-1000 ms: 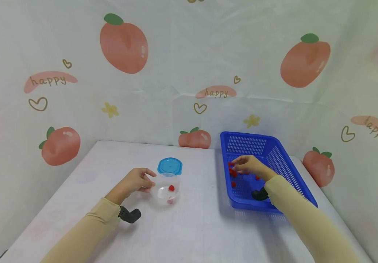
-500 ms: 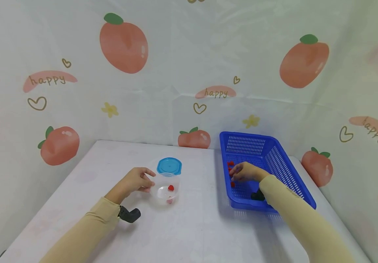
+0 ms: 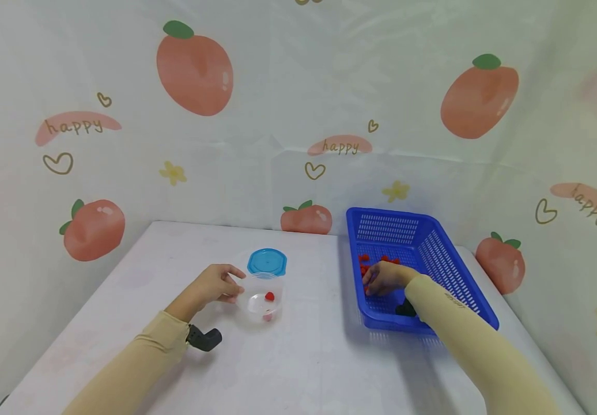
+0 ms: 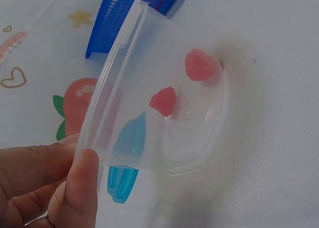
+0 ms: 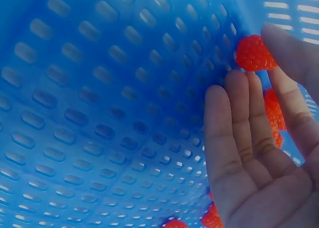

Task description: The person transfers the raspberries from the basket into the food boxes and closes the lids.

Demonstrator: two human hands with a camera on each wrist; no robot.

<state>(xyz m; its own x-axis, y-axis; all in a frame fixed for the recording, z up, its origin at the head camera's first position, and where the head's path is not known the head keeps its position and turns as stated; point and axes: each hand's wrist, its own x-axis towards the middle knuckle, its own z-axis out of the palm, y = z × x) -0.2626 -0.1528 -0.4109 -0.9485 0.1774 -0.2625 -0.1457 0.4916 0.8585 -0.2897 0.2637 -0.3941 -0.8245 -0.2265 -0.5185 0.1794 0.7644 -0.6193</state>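
My left hand (image 3: 216, 286) pinches the rim of a clear plastic tub (image 4: 194, 133) between thumb and fingers. Two red raspberries (image 4: 200, 65) show through the tub's wall, at its bottom. Inside a blue slotted basket (image 3: 359, 314), my right hand (image 3: 388, 278) reaches down near the left wall. Its thumb and index finger close on either side of one raspberry (image 5: 253, 53), while the other fingers extend along the basket floor. More raspberries (image 5: 274, 111) lie behind those fingers, partly hidden.
A blue lid (image 3: 267, 262) lies on the white table just behind the tub. The basket stands at the right, close to the printed backdrop (image 3: 246, 190). Several other raspberries (image 3: 390, 260) are spread over the basket's floor.
My right hand has lowered and shifted towards the front inside the basket, reaching a raspberry by the left wall. Raspberries behind it have come into view. The left hand and tub stay put.
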